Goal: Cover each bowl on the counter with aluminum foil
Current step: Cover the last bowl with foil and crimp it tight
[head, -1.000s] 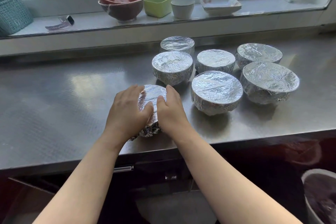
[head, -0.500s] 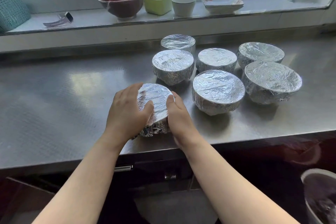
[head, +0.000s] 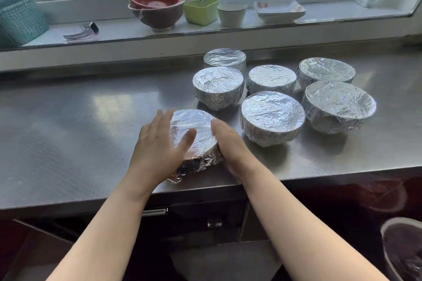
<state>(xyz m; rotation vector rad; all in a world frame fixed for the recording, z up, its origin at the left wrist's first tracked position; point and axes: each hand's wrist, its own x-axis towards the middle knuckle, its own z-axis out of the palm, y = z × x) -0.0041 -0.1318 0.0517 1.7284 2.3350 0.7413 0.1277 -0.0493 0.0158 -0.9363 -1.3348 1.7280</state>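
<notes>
A foil-wrapped bowl (head: 194,125) stands near the front edge of the steel counter (head: 68,121). My left hand (head: 159,146) lies against its left side with straight fingers and the thumb on the foil top. My right hand (head: 230,146) presses flat against its right side, fingers straight. Behind and to the right stand several other foil-covered bowls, among them one close by (head: 272,116), one at the far right (head: 340,105) and one just behind (head: 218,86).
The window sill holds stacked red-brown bowls (head: 156,7), a green square container (head: 201,10), a white cup (head: 231,13), a square white dish (head: 279,9), a teal basket (head: 19,20) and a comb-like tool (head: 82,31). A bin (head: 404,246) stands at bottom right.
Both hands have slid off the foil top to the bowl's sides, and the fingers have straightened. More of the foil top shows now.
</notes>
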